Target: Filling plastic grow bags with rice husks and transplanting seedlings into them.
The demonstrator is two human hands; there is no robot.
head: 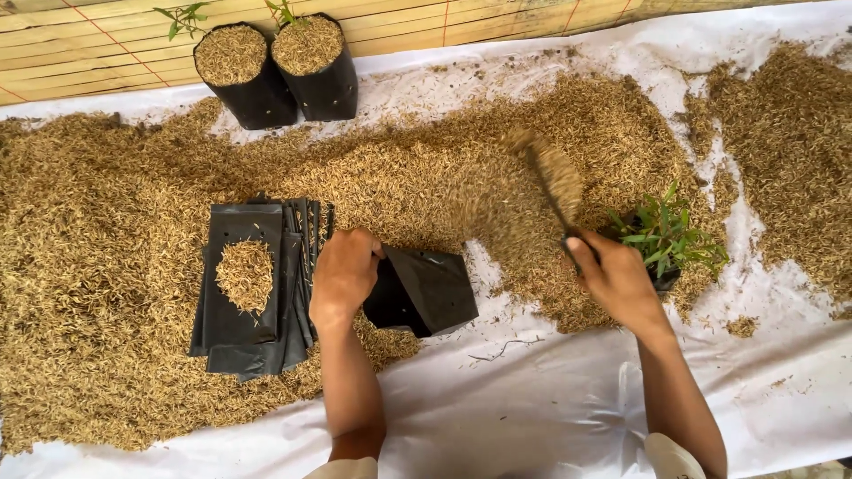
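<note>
My left hand [343,273] grips the rim of an open black plastic nursery bag [428,288] that lies on its side on the white sheet. My right hand [615,277] holds a small trowel [548,186] by its handle, its blade lifted and loaded with rice husks, blurred by motion. A wide layer of rice husks [106,257] covers most of the sheet. A small green seedling [667,235] in a dark bag stands just behind my right hand.
A stack of flat black nursery bags [253,341], with a small heap of husks on top, lies left of my left hand. Two filled black bags [275,93] with seedlings stand at the back by a bamboo mat [106,44]. White sheet [524,408] in front.
</note>
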